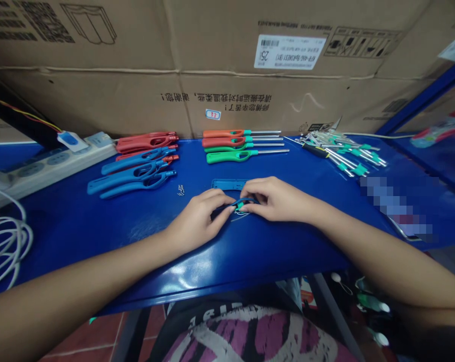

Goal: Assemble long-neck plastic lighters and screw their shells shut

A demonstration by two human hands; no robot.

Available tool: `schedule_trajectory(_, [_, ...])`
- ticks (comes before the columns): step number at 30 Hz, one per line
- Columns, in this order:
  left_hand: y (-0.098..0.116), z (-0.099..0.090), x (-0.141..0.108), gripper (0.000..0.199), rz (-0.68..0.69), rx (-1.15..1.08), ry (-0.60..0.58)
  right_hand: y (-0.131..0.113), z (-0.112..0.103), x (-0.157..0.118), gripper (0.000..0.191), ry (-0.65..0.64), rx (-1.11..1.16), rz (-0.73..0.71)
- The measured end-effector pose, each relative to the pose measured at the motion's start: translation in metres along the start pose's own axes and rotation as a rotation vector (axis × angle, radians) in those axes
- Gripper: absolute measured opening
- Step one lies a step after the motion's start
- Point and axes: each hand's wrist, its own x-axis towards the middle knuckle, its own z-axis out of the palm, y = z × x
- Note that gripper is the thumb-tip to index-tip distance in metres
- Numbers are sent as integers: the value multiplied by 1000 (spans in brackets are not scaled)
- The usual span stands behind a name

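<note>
Near the middle of the blue table, my left hand (pixel 203 218) and my right hand (pixel 275 198) pinch a blue curved casing piece (pixel 243 200) between them. A small green part (pixel 240 206) with thin wires shows under it, between the fingertips. Just behind my hands lies another blue casing half (pixel 223 184), partly covered by my right hand. Several small screws (pixel 180 190) sit on the table to the left of it.
Blue handles (pixel 137 173) and red handles (pixel 146 142) lie at the left, beside a power strip (pixel 57 163). Assembled lighters (pixel 227 157) line the back. Metal rods with green parts (pixel 350 153), a screwdriver (pixel 315 150) and a phone (pixel 401 213) are at the right. Cardboard (pixel 220 80) stands behind.
</note>
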Motion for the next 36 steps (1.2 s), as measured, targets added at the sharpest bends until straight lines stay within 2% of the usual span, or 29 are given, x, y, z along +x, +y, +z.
schedule_trajectory(4, [-2,1,0,20,-45,12,17,4,-4,-1,20,72,2,-13])
schedule_trajectory(7, [-4,1,0,23,-47,49,24,8,-20,-6,19,101,-28,-24])
schedule_trajectory(9, [-5,1,0,24,-47,75,25,11,-34,-11,18,43,-82,-16])
schedule_trajectory(11, [-7,0,0,24,-46,86,23,13,-48,-15,21,-82,-137,21])
schedule_trajectory(14, [-9,0,1,24,-37,75,21,17,-58,-19,22,-225,-170,116])
schedule_trajectory(16, [-10,0,1,24,-30,65,17,19,-58,-18,22,-246,-156,147])
schedule_trajectory(23, [-11,0,1,24,-23,54,11,16,-48,-15,17,-229,-137,120])
schedule_trajectory(31, [-10,0,2,23,-25,59,17,10,-46,-17,15,-235,-281,68])
schedule_trajectory(36, [-10,1,2,24,-11,59,13,9,-43,-17,16,-245,-377,90])
